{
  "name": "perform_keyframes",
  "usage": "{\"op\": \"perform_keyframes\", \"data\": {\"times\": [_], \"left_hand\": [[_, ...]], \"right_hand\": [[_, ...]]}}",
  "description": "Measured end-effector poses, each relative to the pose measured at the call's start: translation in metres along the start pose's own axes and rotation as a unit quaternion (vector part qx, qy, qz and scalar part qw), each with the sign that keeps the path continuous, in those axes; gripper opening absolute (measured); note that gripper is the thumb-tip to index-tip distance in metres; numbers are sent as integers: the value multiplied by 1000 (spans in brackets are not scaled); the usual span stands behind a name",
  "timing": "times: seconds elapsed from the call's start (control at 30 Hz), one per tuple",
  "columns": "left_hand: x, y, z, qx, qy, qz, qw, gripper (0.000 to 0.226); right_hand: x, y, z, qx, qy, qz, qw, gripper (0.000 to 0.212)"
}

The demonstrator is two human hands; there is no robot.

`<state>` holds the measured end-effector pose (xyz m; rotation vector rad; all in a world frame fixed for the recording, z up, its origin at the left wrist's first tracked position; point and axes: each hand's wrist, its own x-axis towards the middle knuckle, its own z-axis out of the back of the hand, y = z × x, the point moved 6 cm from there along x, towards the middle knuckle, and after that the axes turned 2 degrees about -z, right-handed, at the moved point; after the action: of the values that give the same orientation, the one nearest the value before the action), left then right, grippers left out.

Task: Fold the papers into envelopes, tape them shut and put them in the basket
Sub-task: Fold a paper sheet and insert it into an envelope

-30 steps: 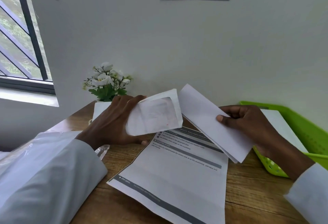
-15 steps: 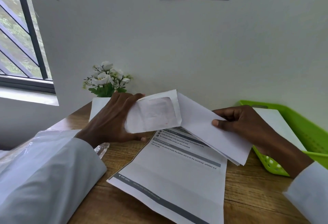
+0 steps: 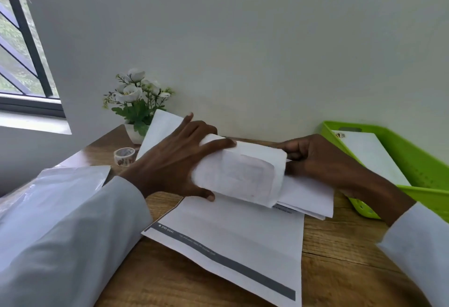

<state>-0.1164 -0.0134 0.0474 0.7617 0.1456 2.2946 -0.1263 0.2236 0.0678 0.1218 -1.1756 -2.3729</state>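
Already one flat white packet [image 3: 371,158] lies in the green perforated plastic basket [image 3: 413,158] at three o'clock. At centre, the left hand [image 3: 170,168] grips a window envelope [image 3: 243,175] while the right hand [image 3: 315,160] pinches folded paper [image 3: 308,197] into its mouth. Taping remains; the tape roll [image 3: 124,156] waits at ten o'clock, a creased printed sheet [image 3: 230,241] beneath.

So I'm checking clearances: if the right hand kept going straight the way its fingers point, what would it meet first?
Probably the window envelope: the right hand points leftward with folded paper at its open end, and the left hand grips it beyond.
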Motion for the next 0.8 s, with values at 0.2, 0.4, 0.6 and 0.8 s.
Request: {"op": "perform_keyframes", "data": {"times": [0.2, 0.4, 0.6, 0.8], "left_hand": [[8, -15, -3, -12, -20, -24, 999, 101], [2, -1, 0, 1, -27, -1, 1000, 101], [2, -2, 0, 8, -25, 0, 1000, 101], [8, -15, -2, -7, -31, -18, 999, 99]], "right_hand": [[4, 0, -2, -30, -52, -5, 998, 68], [1, -8, 20, -18, -22, -69, 997, 43], [0, -16, 18, 24, -18, -91, 995, 10], [5, -13, -5, 87, -83, -54, 991, 40]]}}
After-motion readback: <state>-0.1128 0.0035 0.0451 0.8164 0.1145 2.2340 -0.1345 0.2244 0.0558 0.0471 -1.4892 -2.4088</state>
